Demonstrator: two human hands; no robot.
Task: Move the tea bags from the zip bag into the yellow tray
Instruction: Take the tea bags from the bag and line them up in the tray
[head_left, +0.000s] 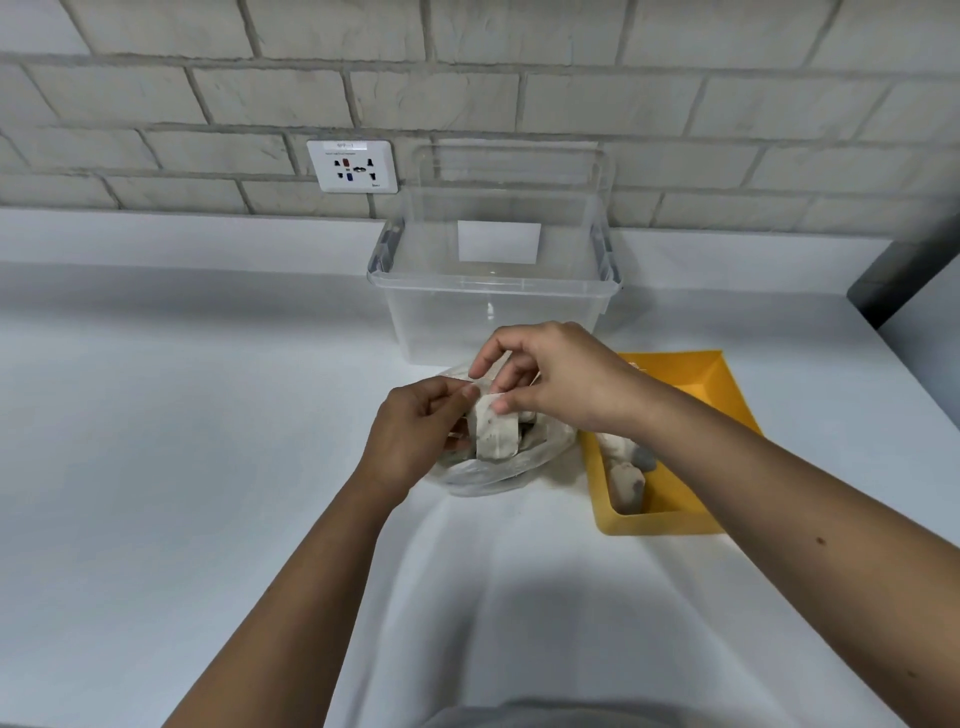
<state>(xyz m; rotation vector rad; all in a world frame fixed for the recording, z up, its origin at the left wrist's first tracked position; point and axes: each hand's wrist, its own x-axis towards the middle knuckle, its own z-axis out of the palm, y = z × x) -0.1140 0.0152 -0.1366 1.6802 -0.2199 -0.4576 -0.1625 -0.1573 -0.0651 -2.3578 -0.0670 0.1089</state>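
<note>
Now right hand (561, 379) pinches tea bag (496, 434), left hand (410, 436) grips zip bag (498, 475).

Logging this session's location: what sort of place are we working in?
Probably a kitchen or pantry counter: a white countertop against a grey brick-pattern wall, a wall socket above it, and a clear storage bin at the back.
</note>
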